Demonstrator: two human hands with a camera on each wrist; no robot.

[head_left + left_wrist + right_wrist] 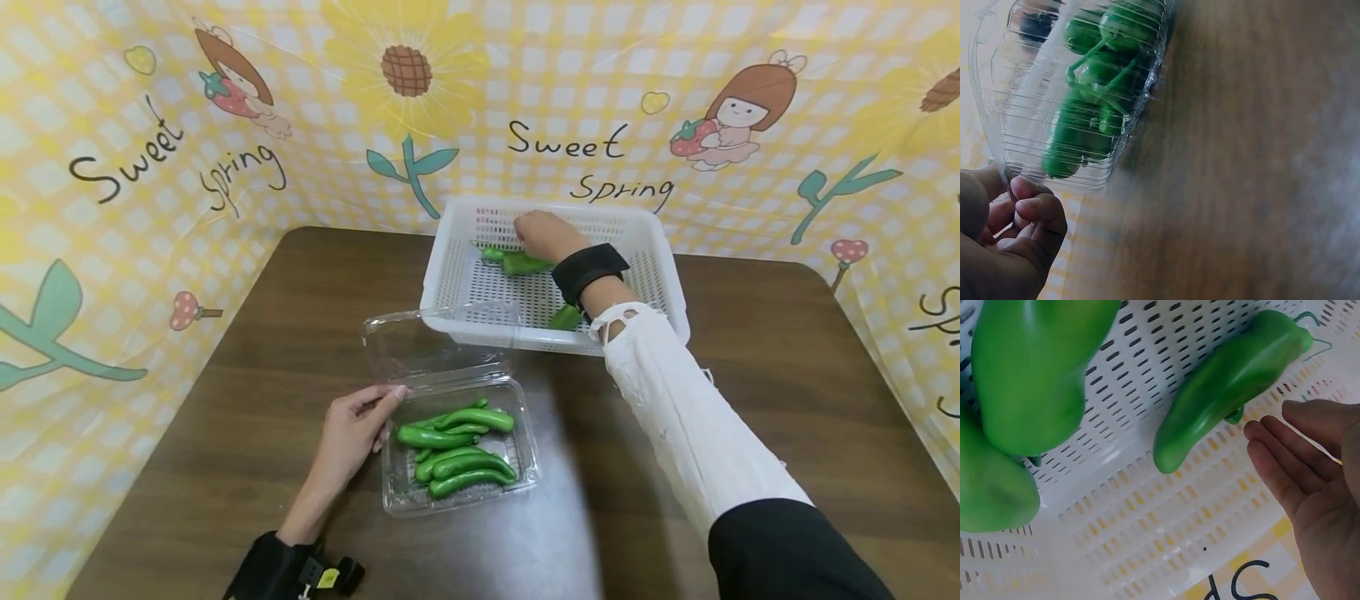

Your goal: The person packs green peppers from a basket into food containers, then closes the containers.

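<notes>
1. Pinches, between thumb and fingers of the left hand [347, 432], the rim of the clear container [529, 454] near its 10-to-11 o'clock corner, on the brown table [300, 333].
2. Shows a transparent lid [378, 343] raised at the container's 12 o'clock side.
3. Holds green peppers [472, 419] piled inside the container.
4. Offers, at 1 o'clock from there, a white slotted basket [450, 275] with more green peppers [527, 265] toward 9-to-10 o'clock.
5. Reaches into the basket near 12 o'clock with the right hand [551, 235], fingers extended and ungripping, just beside one long pepper [1232, 390].
6. Shows another pepper [564, 317] toward the basket's 6 o'clock.
</notes>
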